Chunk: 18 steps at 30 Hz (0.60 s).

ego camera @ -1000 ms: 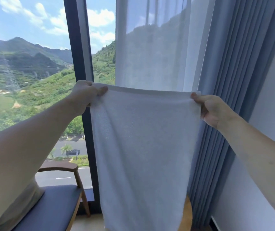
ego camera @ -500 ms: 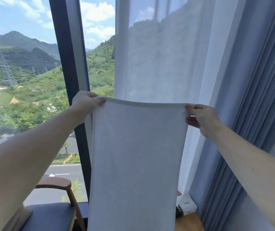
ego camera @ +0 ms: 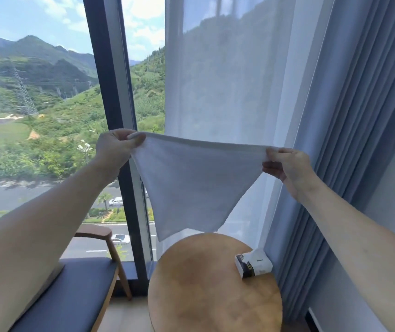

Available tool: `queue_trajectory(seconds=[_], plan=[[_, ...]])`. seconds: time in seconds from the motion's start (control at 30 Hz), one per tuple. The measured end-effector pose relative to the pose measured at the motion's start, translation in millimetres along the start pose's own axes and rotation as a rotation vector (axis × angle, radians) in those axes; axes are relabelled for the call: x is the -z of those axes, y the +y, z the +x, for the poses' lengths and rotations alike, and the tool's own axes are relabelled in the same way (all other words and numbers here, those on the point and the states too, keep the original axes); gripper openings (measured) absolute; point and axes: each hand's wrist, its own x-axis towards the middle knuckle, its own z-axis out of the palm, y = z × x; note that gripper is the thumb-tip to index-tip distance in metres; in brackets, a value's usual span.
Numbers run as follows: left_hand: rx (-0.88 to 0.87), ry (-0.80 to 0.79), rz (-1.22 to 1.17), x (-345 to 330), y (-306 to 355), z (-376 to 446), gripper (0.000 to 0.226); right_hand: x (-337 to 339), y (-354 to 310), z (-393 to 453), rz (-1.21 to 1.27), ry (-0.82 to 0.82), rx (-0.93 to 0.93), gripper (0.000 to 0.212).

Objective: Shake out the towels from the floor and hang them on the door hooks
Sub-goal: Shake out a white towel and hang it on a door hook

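A white towel (ego camera: 191, 183) is stretched out in front of me at chest height, before a tall window. My left hand (ego camera: 114, 148) pinches its upper left corner and my right hand (ego camera: 290, 166) pinches its upper right corner. The lower part of the towel has swung up and away from me, so it looks like a short tapering flap ending above the round table. No door hooks are in view.
A round wooden table (ego camera: 203, 288) stands below the towel with a small white and black box (ego camera: 254, 263) near its right edge. A wooden chair with a dark cushion (ego camera: 72, 293) is at the lower left. Sheer curtain (ego camera: 227, 80) and grey drapes (ego camera: 349, 116) hang at the right.
The towel hung straight down between my hands; now its bottom has flicked upward and away. My hands dropped slightly and moved wider apart, and the table has come into view.
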Motion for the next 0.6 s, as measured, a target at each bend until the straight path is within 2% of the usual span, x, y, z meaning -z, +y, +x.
queue_trajectory(seconds=[0.2, 0.37, 0.6], plan=[[0.253, -0.006, 0.111, 8.0, -92.3, -120.8, 0.004, 44.1, 98.7, -91.1, -0.111, 0.013, -0.244, 0.012], [0.471, -0.082, 0.259, 18.6, -184.5, -209.6, 0.004, 78.8, 175.1, -162.3, -0.191, 0.048, -0.429, 0.010], [0.648, -0.205, 0.270, 0.0, -239.8, -277.1, 0.006, 114.8, 257.5, -206.4, -0.257, 0.140, -0.602, 0.013]])
